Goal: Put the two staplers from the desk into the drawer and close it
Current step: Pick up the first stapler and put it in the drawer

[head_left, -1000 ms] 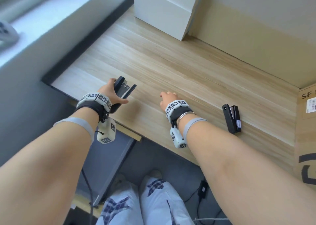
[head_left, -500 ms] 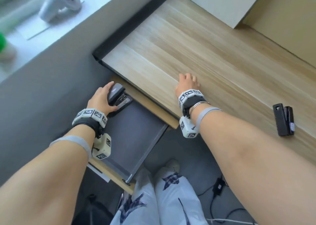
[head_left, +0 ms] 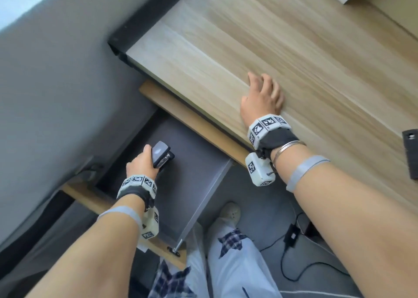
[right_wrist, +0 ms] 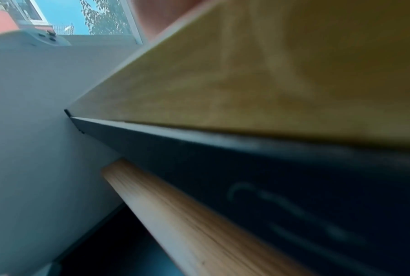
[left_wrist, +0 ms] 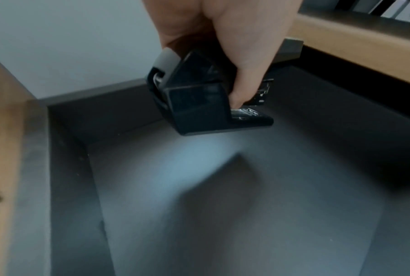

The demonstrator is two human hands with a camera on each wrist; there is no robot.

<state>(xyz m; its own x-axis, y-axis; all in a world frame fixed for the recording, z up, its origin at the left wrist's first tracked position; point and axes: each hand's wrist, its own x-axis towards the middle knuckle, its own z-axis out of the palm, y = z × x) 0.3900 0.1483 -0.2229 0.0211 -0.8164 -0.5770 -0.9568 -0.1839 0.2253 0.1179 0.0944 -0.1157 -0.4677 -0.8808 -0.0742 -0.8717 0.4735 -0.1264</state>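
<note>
My left hand (head_left: 144,164) grips a black stapler (head_left: 161,154) and holds it just above the grey floor of the open drawer (head_left: 199,184). In the left wrist view the fingers (left_wrist: 241,61) curl round the stapler (left_wrist: 199,100), which hangs over the drawer floor (left_wrist: 223,205). My right hand (head_left: 263,98) rests with relaxed fingers on the wooden desk (head_left: 271,37) near its front edge. The second black stapler (head_left: 411,153) lies on the desk at the far right, partly cut off by the frame.
The drawer's wooden front (head_left: 95,200) is pulled out toward me, under the desk edge (right_wrist: 246,74). A grey wall (head_left: 56,82) runs along the left. My legs (head_left: 230,263) and a black cable with an adapter (head_left: 291,235) are on the floor below.
My left hand has carried the stapler off the desk, down and toward me, into the open drawer. The right hand stayed on the desk edge.
</note>
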